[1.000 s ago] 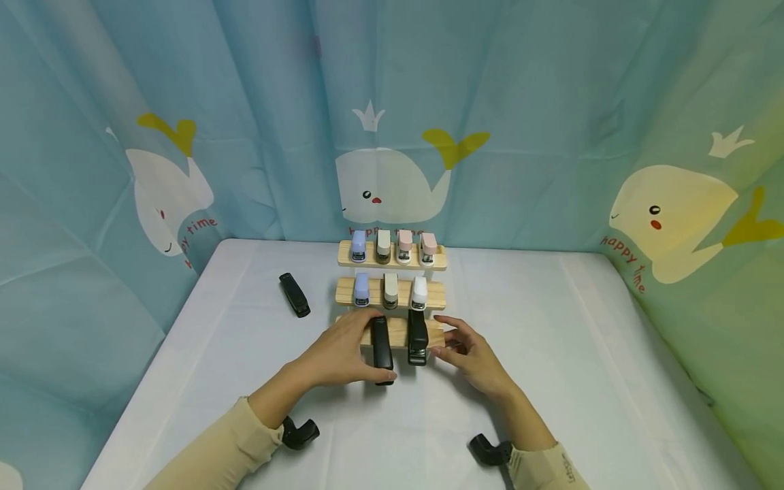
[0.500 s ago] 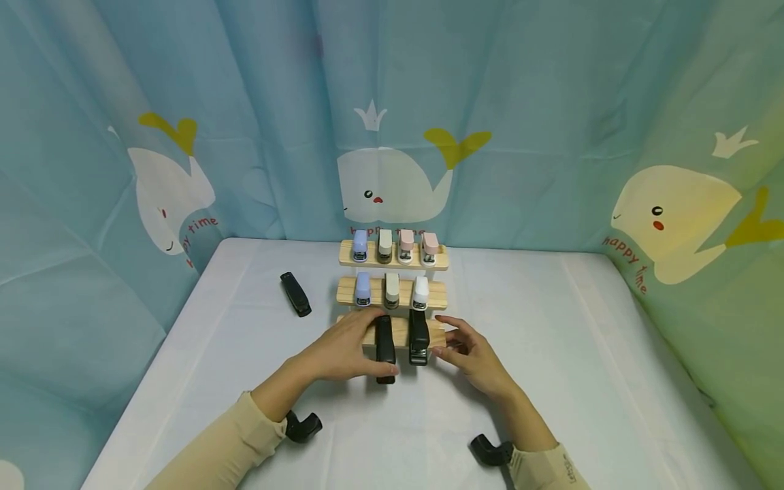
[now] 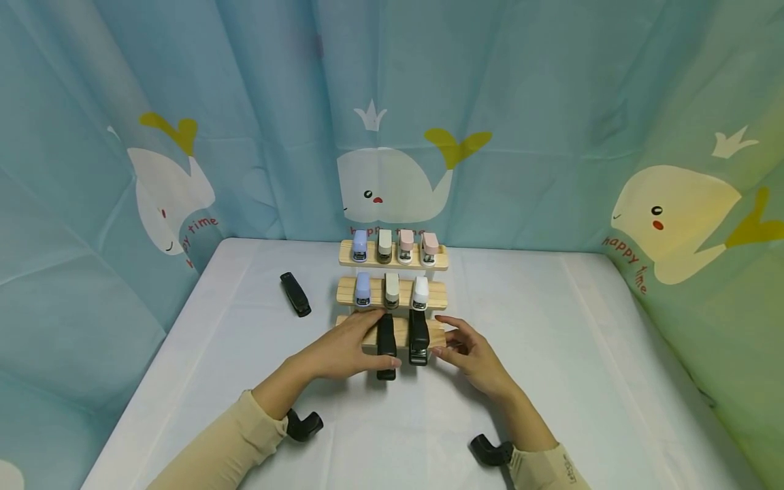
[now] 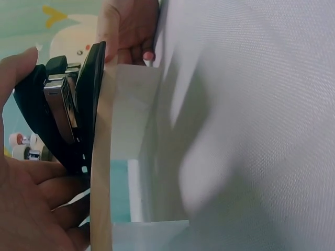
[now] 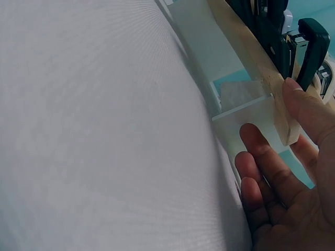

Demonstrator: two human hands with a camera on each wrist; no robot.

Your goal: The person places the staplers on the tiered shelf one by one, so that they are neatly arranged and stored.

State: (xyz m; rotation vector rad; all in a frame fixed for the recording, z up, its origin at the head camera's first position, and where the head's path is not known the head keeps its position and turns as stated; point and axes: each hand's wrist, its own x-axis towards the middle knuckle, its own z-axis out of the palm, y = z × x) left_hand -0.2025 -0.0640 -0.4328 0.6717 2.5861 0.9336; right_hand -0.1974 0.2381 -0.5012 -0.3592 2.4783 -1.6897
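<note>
My left hand [image 3: 346, 344] holds a black stapler [image 3: 386, 344] between its thumb at the near end and fingers at the far end. In the left wrist view that stapler [image 4: 39, 110] sits right at the wooden bottom shelf [image 4: 102, 157], its front sticking out past the edge. A second black stapler [image 3: 418, 338] stands to its right on the same shelf. My right hand [image 3: 474, 357] grips the right end of the three-tier display rack [image 3: 436, 333]. In the right wrist view its thumb lies on the wooden board [image 5: 261, 68], and other fingers are curled beside the whitish support [image 5: 246, 112].
Small blue, beige and white staplers line the middle shelf [image 3: 346, 292]; blue, beige and pink ones stand on the top shelf [image 3: 346, 253]. Another black stapler [image 3: 295, 294] lies on the white table [image 3: 582, 354], left of the rack. A whale-print curtain [image 3: 539, 136] surrounds the table.
My left hand has moved the black stapler slightly right and back on the bottom shelf, toward the other black stapler. The right hand stays at the rack's end.
</note>
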